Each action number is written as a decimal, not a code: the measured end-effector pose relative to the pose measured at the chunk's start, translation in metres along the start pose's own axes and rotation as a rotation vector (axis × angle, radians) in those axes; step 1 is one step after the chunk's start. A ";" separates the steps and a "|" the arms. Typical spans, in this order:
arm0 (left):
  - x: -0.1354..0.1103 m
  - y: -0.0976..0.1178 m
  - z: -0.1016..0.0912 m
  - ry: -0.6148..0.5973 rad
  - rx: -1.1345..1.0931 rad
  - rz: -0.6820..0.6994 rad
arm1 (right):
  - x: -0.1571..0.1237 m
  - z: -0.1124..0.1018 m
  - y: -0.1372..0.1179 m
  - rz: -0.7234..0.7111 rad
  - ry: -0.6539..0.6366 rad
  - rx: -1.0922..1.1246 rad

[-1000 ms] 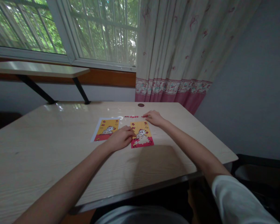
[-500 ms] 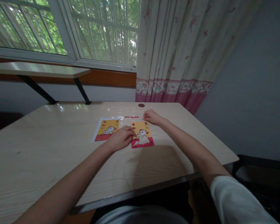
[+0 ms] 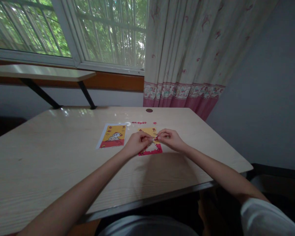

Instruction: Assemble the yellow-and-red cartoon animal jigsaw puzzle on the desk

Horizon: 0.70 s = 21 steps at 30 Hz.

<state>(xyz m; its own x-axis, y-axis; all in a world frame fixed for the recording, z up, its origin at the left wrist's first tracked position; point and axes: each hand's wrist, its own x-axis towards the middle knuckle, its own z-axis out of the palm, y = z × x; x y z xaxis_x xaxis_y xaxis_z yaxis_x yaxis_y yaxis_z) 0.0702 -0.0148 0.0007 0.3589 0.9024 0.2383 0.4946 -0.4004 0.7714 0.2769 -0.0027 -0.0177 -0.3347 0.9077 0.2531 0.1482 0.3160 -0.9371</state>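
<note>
A yellow and red jigsaw puzzle [image 3: 149, 150] with a white cartoon animal lies on the wooden table [image 3: 64, 157]. My left hand [image 3: 137, 143] and my right hand [image 3: 170, 139] meet above it, fingertips pinched together on a small red puzzle piece [image 3: 155, 139]. Both hands cover the puzzle's middle. To the left lies a printed reference picture [image 3: 112, 135] with the same image. A short row of loose red pieces [image 3: 139, 123] sits beyond the puzzle, and a single red piece [image 3: 154, 123] lies to their right.
A round brown cable hole [image 3: 149, 110] sits near the table's far edge. Behind are a window [image 3: 88, 32], a shelf on black brackets [image 3: 39, 73] and a flowered curtain [image 3: 186, 55]. A grey wall is at the right. A dark seat [image 3: 272, 177] stands beside the table's right corner.
My right hand has come back from the row of loose pieces to the puzzle with a piece. My left hand has shifted right to meet it.
</note>
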 end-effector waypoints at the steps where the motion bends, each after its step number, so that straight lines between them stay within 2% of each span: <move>1: 0.000 0.002 0.001 0.006 -0.023 -0.008 | -0.001 0.004 0.001 0.011 0.008 0.036; 4: -0.001 0.003 0.004 0.041 -0.069 -0.033 | 0.000 0.012 0.000 0.009 0.025 0.066; 7: -0.001 -0.001 0.005 0.069 -0.126 -0.046 | 0.000 0.014 -0.004 -0.032 0.036 -0.014; 15: 0.002 -0.008 0.008 0.098 -0.231 -0.016 | -0.002 0.004 -0.014 -0.368 0.089 -0.594; 18: 0.002 -0.008 0.006 0.110 -0.240 -0.006 | -0.001 0.002 -0.014 -0.406 0.150 -0.622; 21: 0.001 -0.016 0.000 0.144 -0.102 -0.023 | -0.002 -0.001 -0.015 -0.413 0.238 -0.611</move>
<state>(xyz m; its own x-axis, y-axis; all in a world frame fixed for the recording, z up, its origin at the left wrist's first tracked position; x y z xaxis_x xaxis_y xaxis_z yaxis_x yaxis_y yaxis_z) 0.0626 -0.0074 -0.0108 0.2277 0.9277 0.2958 0.4163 -0.3674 0.8317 0.2764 -0.0091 -0.0036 -0.2758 0.6961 0.6628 0.5649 0.6753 -0.4742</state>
